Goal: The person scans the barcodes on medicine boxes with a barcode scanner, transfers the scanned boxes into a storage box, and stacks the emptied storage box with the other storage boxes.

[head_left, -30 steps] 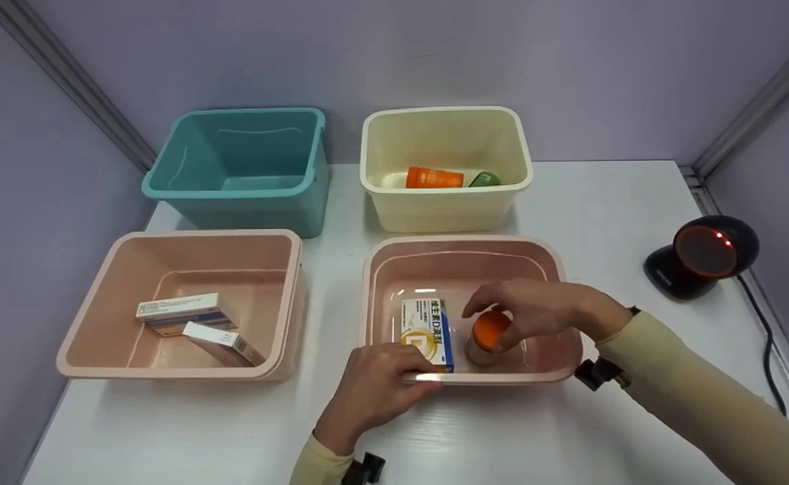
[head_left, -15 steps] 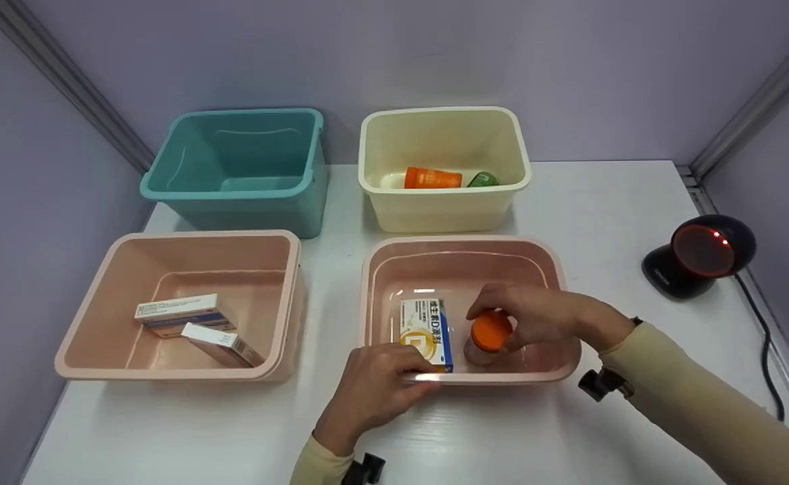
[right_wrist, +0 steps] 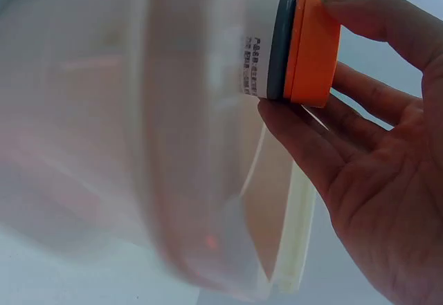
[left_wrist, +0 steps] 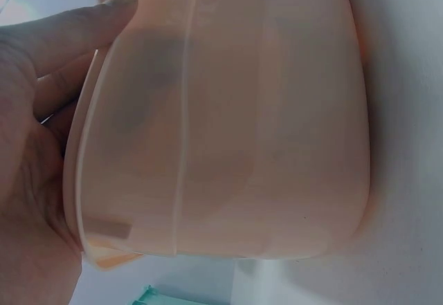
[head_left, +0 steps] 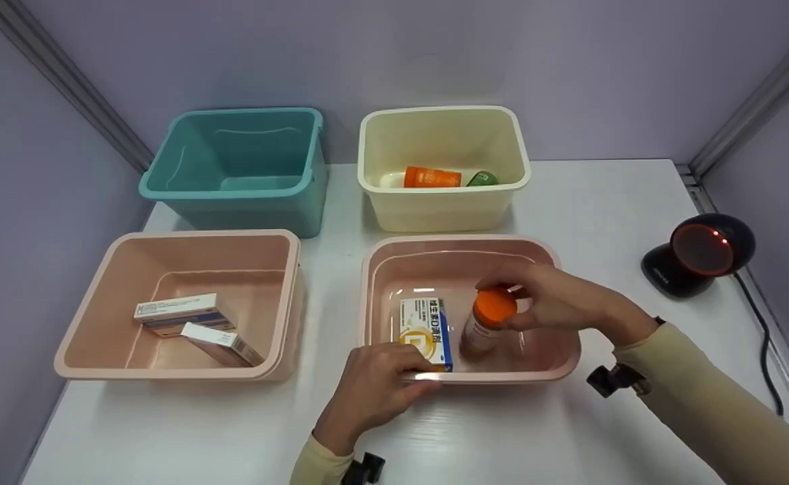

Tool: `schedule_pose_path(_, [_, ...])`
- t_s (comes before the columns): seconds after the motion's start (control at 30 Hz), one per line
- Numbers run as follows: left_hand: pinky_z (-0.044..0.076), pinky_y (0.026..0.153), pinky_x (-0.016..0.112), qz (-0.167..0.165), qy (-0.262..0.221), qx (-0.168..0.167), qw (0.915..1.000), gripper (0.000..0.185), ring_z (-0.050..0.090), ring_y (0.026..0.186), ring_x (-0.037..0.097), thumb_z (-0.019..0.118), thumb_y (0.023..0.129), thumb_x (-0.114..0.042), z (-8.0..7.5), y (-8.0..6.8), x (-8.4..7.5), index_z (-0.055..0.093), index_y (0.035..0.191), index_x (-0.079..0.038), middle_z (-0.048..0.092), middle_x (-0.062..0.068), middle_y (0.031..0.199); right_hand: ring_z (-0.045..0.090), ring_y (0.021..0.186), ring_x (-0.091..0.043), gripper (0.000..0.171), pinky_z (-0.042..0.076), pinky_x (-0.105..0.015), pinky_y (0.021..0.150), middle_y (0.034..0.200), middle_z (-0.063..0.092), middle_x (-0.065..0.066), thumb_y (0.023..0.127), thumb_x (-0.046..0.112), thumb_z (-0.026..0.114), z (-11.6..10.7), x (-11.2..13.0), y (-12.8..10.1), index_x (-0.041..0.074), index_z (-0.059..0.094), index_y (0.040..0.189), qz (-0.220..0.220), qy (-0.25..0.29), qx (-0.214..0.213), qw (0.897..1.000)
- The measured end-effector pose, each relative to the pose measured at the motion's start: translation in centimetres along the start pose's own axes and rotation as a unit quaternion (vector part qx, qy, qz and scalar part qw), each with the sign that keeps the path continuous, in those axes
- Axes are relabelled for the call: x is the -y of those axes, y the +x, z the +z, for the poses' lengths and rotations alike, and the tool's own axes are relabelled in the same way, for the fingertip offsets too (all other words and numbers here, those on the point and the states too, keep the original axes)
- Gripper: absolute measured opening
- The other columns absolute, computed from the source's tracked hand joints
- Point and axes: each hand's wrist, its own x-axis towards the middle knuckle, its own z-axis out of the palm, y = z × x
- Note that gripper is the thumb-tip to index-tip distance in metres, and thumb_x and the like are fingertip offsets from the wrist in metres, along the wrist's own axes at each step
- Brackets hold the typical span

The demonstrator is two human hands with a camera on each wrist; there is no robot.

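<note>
An orange-capped bottle (head_left: 480,333) with a white label is inside the right pink bin (head_left: 461,246). My right hand (head_left: 546,300) pinches its cap (right_wrist: 315,50) between thumb and fingers, and the bottle leans slightly. Left of the bottle, a white, blue and yellow medicine box (head_left: 424,330) lies in the same bin. My left hand (head_left: 379,385) grips the bin's front rim, its thumb (left_wrist: 83,32) on the outer side in the left wrist view. The bottle's lower part is hidden by the bin wall in the right wrist view.
Another pink bin (head_left: 91,313) at left holds two small boxes. Behind stand a teal bin (head_left: 253,215) and a cream bin (head_left: 445,212) with an orange tube (head_left: 433,178) and a green item (head_left: 483,178). A black scanner (head_left: 697,256) with lit red lights stands at right, its cable trailing forward.
My right hand has closed its fingers on the bottle's cap and moved slightly up with it; the bottle now sits higher and tilted. The left hand stays on the rim.
</note>
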Motion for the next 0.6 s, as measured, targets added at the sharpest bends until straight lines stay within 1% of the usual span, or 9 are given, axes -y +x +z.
schedule_pose_path(0.07, [0.048, 0.064, 0.022, 0.000, -0.002, -0.003, 1.0000, 0.012, 0.061, 0.076, -0.002, 0.080, 0.082, -0.034, 0.0, 0.0, 0.0, 0.078, 0.088, -0.024, 0.068, -0.015, 0.083, 0.058, 0.104, -0.016, 0.047, 0.048, -0.039, 0.093, 0.115, 0.061, 0.004, 0.082, 0.011, 0.079, -0.4, 0.2, -0.2, 0.014, 0.061, 0.125, 0.000, 0.000, -0.012, 1.000])
schedule_pose_path(0.13, [0.048, 0.065, 0.022, 0.001, -0.006, -0.004, 1.0000, 0.012, 0.061, 0.077, -0.002, 0.080, 0.082, -0.033, 0.0, 0.0, 0.0, 0.078, 0.088, -0.023, 0.069, -0.015, 0.083, 0.057, 0.105, -0.016, 0.047, 0.047, -0.038, 0.092, 0.115, 0.061, 0.004, 0.083, 0.012, 0.078, -0.7, 0.4, -0.4, 0.013, 0.060, 0.126, -0.005, -0.014, -0.026, 1.000])
schedule_pose_path(0.23, [0.048, 0.066, 0.022, 0.002, -0.007, -0.009, 0.9999, 0.012, 0.062, 0.078, -0.001, 0.081, 0.081, -0.032, 0.0, -0.1, 0.0, 0.078, 0.087, -0.022, 0.069, -0.015, 0.084, 0.054, 0.109, -0.018, 0.047, 0.047, -0.039, 0.093, 0.122, 0.058, 0.000, 0.083, 0.012, 0.078, -1.2, 0.9, -0.7, 0.012, 0.061, 0.127, -0.010, -0.022, -0.050, 0.998])
schedule_pose_path(0.3, [0.048, 0.066, 0.022, 0.003, -0.005, -0.010, 0.9999, 0.013, 0.062, 0.078, -0.001, 0.081, 0.081, -0.033, 0.0, -0.1, 0.0, 0.078, 0.087, -0.022, 0.069, -0.015, 0.084, 0.054, 0.112, -0.019, 0.048, 0.046, -0.040, 0.094, 0.126, 0.057, -0.001, 0.083, 0.012, 0.077, -1.4, 1.3, -0.8, 0.011, 0.061, 0.128, -0.005, -0.018, -0.063, 0.998])
schedule_pose_path(0.37, [0.048, 0.066, 0.022, 0.004, -0.004, -0.011, 0.9999, 0.013, 0.062, 0.077, -0.001, 0.081, 0.081, -0.034, 0.0, -0.1, 0.0, 0.078, 0.087, -0.022, 0.069, -0.015, 0.084, 0.055, 0.112, -0.021, 0.048, 0.047, -0.042, 0.094, 0.127, 0.056, -0.003, 0.084, 0.010, 0.077, -1.7, 1.6, -0.9, 0.009, 0.061, 0.129, 0.002, -0.002, -0.073, 0.997])
schedule_pose_path(0.47, [0.048, 0.066, 0.022, 0.003, -0.002, -0.011, 0.9999, 0.013, 0.062, 0.077, -0.001, 0.081, 0.082, -0.034, 0.0, -0.1, 0.0, 0.078, 0.087, -0.022, 0.069, -0.015, 0.083, 0.058, 0.108, -0.021, 0.047, 0.047, -0.045, 0.093, 0.120, 0.060, -0.001, 0.084, 0.009, 0.076, -2.1, 1.9, -1.0, 0.008, 0.061, 0.128, 0.014, 0.005, -0.087, 0.996])
schedule_pose_path(0.6, [0.049, 0.066, 0.022, 0.002, -0.001, -0.012, 0.9999, 0.013, 0.062, 0.076, -0.002, 0.081, 0.081, -0.034, 0.0, -0.1, 0.0, 0.078, 0.086, -0.022, 0.069, -0.015, 0.083, 0.058, 0.107, -0.020, 0.047, 0.048, -0.045, 0.092, 0.116, 0.062, 0.001, 0.084, 0.010, 0.077, -2.7, 2.4, -1.3, 0.008, 0.061, 0.128, 0.008, -0.004, -0.103, 0.995])
